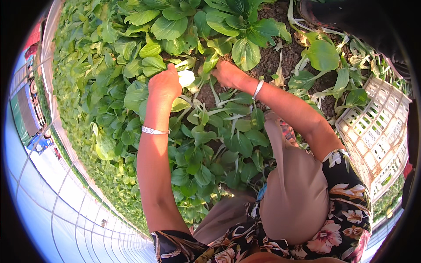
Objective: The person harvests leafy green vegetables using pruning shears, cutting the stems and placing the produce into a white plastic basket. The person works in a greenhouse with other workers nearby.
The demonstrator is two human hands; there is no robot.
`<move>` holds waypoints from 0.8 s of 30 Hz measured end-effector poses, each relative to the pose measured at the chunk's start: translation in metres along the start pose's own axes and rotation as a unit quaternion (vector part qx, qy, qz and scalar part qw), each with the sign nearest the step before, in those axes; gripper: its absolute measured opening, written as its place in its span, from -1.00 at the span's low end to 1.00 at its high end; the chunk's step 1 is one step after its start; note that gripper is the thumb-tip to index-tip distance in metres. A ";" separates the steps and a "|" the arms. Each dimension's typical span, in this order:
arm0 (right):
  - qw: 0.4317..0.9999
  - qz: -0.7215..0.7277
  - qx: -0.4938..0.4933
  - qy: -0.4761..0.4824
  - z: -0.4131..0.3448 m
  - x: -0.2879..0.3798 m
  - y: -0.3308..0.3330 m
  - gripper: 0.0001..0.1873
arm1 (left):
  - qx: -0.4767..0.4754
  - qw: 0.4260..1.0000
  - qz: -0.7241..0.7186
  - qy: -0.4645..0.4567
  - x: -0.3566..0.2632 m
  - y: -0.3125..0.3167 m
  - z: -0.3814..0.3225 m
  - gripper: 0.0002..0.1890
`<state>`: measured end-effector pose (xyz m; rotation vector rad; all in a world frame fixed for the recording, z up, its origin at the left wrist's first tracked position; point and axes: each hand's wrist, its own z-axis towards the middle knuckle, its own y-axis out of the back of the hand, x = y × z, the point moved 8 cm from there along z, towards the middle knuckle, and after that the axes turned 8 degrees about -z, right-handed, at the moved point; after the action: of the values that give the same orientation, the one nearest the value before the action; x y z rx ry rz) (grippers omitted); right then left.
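Note:
My left hand (164,82) is closed around a bok choy plant (186,78), whose pale stalks and bright white base show to the right of the fist. Just to the right, my right hand (228,75) is low at the soil (207,95), its fingers bent among the leaf stalks. Whether those fingers hold anything is hidden. Below my hands lie several cut or pulled bok choy plants (236,141), leaves spread over the ground. A dense stand of growing bok choy (108,82) fills the area left of my left hand.
A white plastic lattice crate (375,131) stands at the right beside my bent knee (292,194). Loose leaves and stalks (315,79) litter the soil at upper right. Dark clothing or footwear (345,19) appears in the top right corner. Greenhouse hoops (54,210) and a truck (37,141) are at far left.

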<state>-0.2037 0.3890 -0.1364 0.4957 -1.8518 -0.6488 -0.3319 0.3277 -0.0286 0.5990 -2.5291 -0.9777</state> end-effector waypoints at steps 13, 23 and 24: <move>0.925 0.265 0.209 -0.175 0.030 -0.026 -0.036 -0.44 | -0.054 0.986 -0.149 0.043 0.020 -0.054 -0.021 -0.25; 0.836 0.539 -0.098 -0.033 -0.087 0.011 0.056 -0.49 | -0.044 0.851 -0.523 -0.023 -0.002 -0.043 -0.159 -0.06; 0.815 0.571 -0.095 -0.026 -0.097 0.018 0.059 -0.47 | -0.009 0.822 -0.569 -0.024 -0.009 -0.051 -0.169 -0.04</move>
<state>-0.1208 0.4040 -0.0575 -0.7731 -1.7222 0.0051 -0.2318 0.2066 0.0518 2.2120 -2.0250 -1.3172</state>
